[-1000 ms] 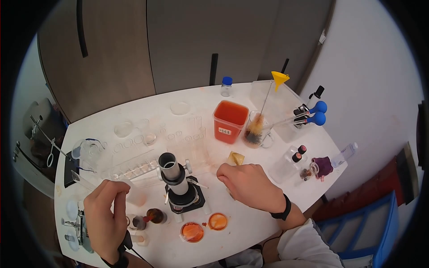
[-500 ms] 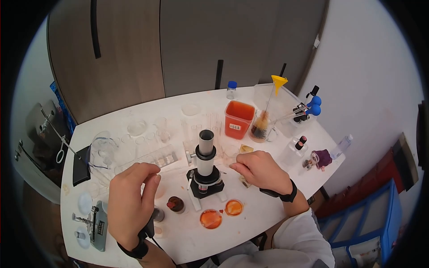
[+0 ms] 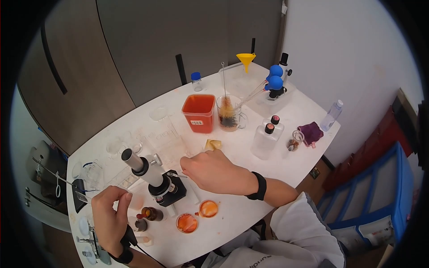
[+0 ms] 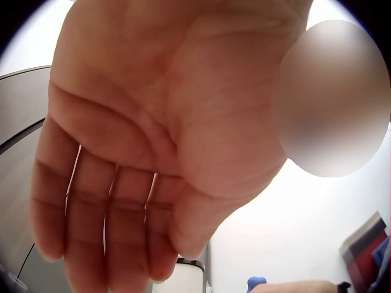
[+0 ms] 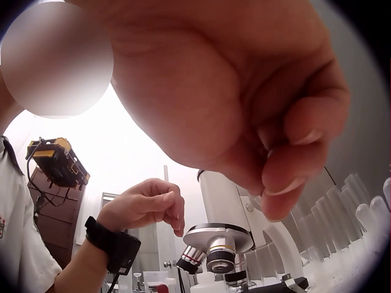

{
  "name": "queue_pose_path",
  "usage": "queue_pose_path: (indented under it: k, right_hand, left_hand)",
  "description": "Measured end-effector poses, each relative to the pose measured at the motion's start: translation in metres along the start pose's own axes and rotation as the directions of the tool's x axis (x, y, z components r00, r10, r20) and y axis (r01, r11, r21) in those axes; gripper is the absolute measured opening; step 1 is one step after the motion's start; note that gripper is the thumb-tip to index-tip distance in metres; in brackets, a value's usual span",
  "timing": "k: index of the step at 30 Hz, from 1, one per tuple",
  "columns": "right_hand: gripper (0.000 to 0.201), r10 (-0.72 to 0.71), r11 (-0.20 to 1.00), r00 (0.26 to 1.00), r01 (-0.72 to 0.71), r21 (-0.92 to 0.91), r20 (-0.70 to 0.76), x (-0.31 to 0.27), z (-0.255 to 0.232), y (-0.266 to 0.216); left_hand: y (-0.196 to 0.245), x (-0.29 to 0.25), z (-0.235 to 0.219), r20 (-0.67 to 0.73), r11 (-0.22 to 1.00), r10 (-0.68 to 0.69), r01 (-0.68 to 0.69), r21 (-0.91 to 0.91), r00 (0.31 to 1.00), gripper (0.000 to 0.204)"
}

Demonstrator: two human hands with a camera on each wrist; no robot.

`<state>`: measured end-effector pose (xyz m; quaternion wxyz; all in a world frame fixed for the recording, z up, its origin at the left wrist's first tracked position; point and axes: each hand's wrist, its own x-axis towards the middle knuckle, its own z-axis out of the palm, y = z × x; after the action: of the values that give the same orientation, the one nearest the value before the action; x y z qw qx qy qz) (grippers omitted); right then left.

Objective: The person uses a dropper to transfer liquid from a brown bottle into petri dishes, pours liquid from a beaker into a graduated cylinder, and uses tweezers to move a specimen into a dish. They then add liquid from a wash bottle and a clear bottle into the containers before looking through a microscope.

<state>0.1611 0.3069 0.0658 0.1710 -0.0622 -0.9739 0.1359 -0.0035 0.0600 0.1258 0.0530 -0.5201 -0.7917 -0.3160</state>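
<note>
At lower centre of the head view, the black-and-silver tilted microscope (image 3: 154,178) stands on the white bench (image 3: 286,147). The right hand (image 3: 210,172) hovers just right of it, fingers curled, grip pinched together on something too small to tell. The left hand (image 3: 109,219), at lower left, has loosely curled fingers holding nothing. Two orange-filled round petri dishes (image 3: 196,216) lie below the microscope.

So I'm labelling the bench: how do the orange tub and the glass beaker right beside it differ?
The orange tub is square and opaque with a white label; the glass beaker is round and clear with a handle. The tub holds no tools; a brush stands in the beaker. Both stand upright and open-topped on the white table.
</note>
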Motion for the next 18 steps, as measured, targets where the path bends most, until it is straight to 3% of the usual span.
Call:
queue_pose_path:
  k: [1,6,18]
  right_hand:
    - [0.022,-0.036,0.999,0.996,0.037,0.019,-0.081,-0.002,0.002,0.001]
    - [0.026,-0.068,0.997,0.990,0.073,0.037,-0.122,-0.009,-0.003,-0.006]
    - [0.026,-0.066,0.997,0.998,0.066,0.045,-0.009,-0.002,0.015,-0.017]
  left_hand:
    - [0.002,0.001,0.002,-0.018,1.000,0.005,-0.005,-0.003,1.000,0.004]
    - [0.004,0.006,0.013,-0.078,1.000,0.019,-0.020,-0.005,0.997,0.004]
    - [-0.005,-0.009,-0.007,-0.154,1.000,-0.002,0.003,0.003,0.988,0.006]
